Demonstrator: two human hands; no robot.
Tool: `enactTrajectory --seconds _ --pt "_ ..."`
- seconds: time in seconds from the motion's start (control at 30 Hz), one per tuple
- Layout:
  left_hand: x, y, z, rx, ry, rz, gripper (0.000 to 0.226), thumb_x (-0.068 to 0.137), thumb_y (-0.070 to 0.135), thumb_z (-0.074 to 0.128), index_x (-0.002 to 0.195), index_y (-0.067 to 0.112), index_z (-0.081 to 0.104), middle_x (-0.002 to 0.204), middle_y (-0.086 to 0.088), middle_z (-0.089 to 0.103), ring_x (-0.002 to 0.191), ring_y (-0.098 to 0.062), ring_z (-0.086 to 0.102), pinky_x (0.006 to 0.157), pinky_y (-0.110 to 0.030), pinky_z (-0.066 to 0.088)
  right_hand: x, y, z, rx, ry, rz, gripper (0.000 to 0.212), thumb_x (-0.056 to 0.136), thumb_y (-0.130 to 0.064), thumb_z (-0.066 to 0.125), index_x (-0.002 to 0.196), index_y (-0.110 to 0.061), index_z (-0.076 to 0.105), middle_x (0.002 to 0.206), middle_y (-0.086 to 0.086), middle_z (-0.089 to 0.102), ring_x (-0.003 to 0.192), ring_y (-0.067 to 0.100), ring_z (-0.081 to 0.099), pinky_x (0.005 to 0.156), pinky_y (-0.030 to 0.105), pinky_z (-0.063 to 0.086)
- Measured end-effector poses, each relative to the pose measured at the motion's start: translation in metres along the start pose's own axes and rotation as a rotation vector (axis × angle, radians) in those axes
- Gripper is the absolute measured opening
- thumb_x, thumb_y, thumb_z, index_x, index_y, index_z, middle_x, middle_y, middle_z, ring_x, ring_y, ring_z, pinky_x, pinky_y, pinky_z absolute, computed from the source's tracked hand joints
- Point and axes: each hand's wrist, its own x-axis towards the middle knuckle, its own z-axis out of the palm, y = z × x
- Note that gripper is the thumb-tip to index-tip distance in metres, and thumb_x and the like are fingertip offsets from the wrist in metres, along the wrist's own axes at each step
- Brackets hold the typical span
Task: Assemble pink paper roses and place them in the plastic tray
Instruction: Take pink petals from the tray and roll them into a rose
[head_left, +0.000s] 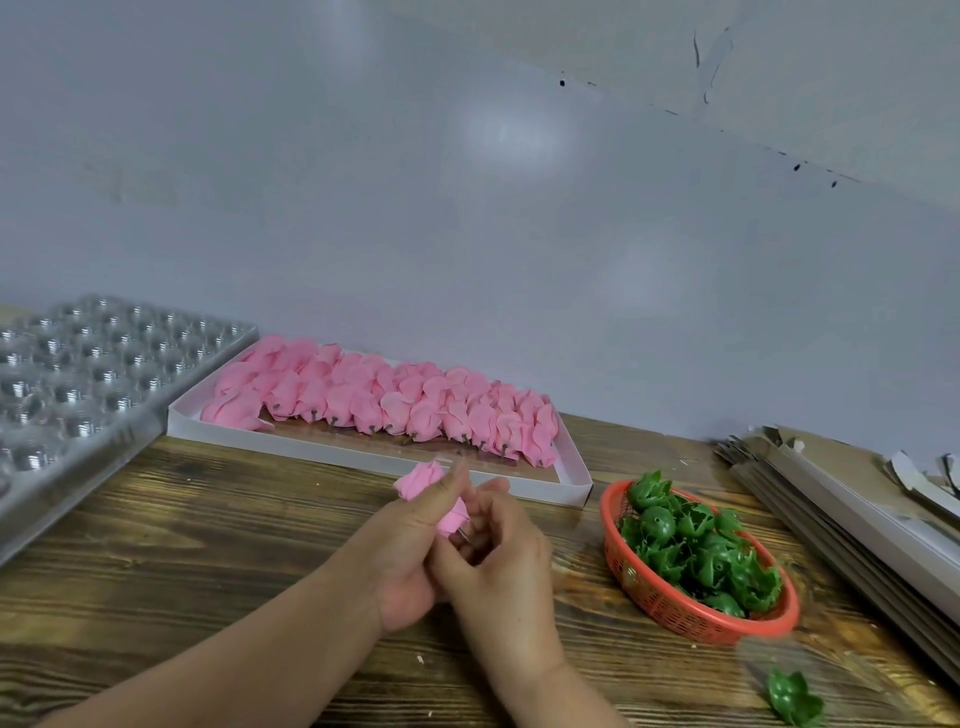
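Two hands meet over the wooden worktop (208, 545), just in front of the white box (322, 451) that is full of pink petals (384, 400). The left hand (410, 545) holds a pink paper rose (423, 480), with its thumb and fingers curled round the flower so the top pokes out above them. The right hand (498, 551) is touching the left one, and its fingers are curled in at the bottom of the rose, where a thin stem bit shows; I cannot tell just what they pinch there. To the right of the white box sits an orange basket (670, 608) of green leaf cups (696, 551), and one green cup (795, 699) lies alone on the worktop, nearer the person than the basket. The clear plastic tray (88, 374) is to the left of the white box, and no rose is in it that I can see. The rose looks not finished yet, because it has no green cup on it. The paper is soft, so a hard squeeze could squash the petals or tear them. If the fingers let go too soon, the rose could come apart or drop. Reaching for a cup could also bump the basket and tip it.
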Motion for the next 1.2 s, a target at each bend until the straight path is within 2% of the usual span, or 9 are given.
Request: enactTrajectory --seconds 0.17,0.3,0.37,0.53,0.63,0.8,0.93,1.03,1.2 --pt "-0.003 0.001 0.001 0.037 -0.064 -0.04 0.026 0.07 0.034 0.067 0.067 0.011 0.078 0.106 -0.007 0.073 0.086 -0.02 0.072 0.082 -0.036 0.056 0.002 -0.003 -0.004 0.239 -0.063 0.123 0.014 0.067 -0.01 0.071 0.067 -0.017 0.06 0.049 -0.006 0.047 0.046 0.004 0.04 0.047 0.021 0.035" --pt "-0.008 0.006 -0.002 0.175 -0.146 -0.021 0.031 0.074 0.039 0.063 0.08 0.012 0.077 0.116 -0.004 0.071 0.072 -0.027 0.062 0.042 -0.026 0.048 0.007 -0.006 -0.009 0.628 -0.257 0.394 0.022 0.07 -0.006 0.071 0.052 -0.015 0.061 0.043 0.004 0.048 0.034 0.013 0.037 0.039 0.02 0.032" --pt "-0.008 0.005 -0.003 0.251 -0.146 -0.004 0.033 0.074 0.045 0.06 0.071 0.018 0.077 0.113 -0.003 0.072 0.078 -0.024 0.049 0.035 -0.022 0.041 0.007 -0.004 -0.01 0.711 -0.313 0.48 0.029 0.076 -0.003 0.07 0.051 -0.015 0.062 0.044 0.004 0.049 0.032 0.012 0.038 0.039 0.019 0.033" --pt "-0.005 0.004 0.002 0.047 -0.038 0.009 0.032 0.071 0.039 0.065 0.048 0.017 0.06 0.115 -0.004 0.071 0.083 -0.023 0.071 0.068 -0.032 0.053 0.004 -0.001 -0.007 0.327 -0.218 0.195 0.012 0.066 -0.016 0.068 0.077 -0.016 0.066 0.055 -0.003 0.05 0.049 0.007 0.045 0.051 0.023 0.04" --pt "-0.006 0.001 0.006 -0.01 -0.019 0.006 0.031 0.07 0.036 0.065 0.047 0.015 0.062 0.11 -0.006 0.073 0.087 -0.021 0.073 0.066 -0.034 0.058 0.002 0.005 -0.005 -0.012 -0.108 -0.015 0.014 0.07 -0.023 0.068 0.084 -0.021 0.065 0.058 -0.011 0.05 0.055 0.004 0.048 0.053 0.016 0.036" --pt "-0.007 0.001 0.004 0.056 -0.067 -0.016 0.029 0.068 0.043 0.071 0.053 0.018 0.069 0.113 -0.001 0.072 0.095 -0.02 0.071 0.081 -0.038 0.053 0.003 0.003 -0.006 0.265 -0.142 0.138 0.024 0.067 -0.019 0.065 0.053 -0.008 0.049 0.047 -0.003 0.041 0.047 0.012 0.035 0.048 0.026 0.029" --pt "-0.012 0.007 0.001 0.265 -0.212 -0.014 0.035 0.066 0.057 0.073 0.067 0.022 0.077 0.116 0.003 0.071 0.081 -0.024 0.059 0.056 -0.03 0.053 0.008 -0.003 -0.013 0.703 -0.37 0.427 0.016 0.067 -0.016 0.067 0.054 -0.009 0.061 0.043 0.003 0.053 0.032 0.01 0.037 0.035 0.018 0.03" --pt "-0.012 0.009 -0.001 0.326 -0.218 -0.033 0.044 0.053 0.063 0.082 0.068 0.022 0.077 0.121 0.002 0.068 0.075 -0.016 0.065 0.064 -0.035 0.052 0.008 -0.002 -0.013 0.819 -0.442 0.537 0.017 0.07 -0.011 0.072 0.056 -0.012 0.063 0.046 0.004 0.053 0.032 0.009 0.041 0.034 0.017 0.034" --pt "-0.006 0.003 0.003 0.052 -0.008 0.013 0.031 0.071 0.038 0.063 0.049 0.016 0.063 0.112 -0.006 0.072 0.084 -0.022 0.072 0.048 -0.028 0.052 0.005 0.001 -0.009 0.258 -0.229 0.224 0.009 0.071 -0.016 0.071 0.073 -0.015 0.063 0.054 0.001 0.052 0.047 0.009 0.047 0.049 0.025 0.041"
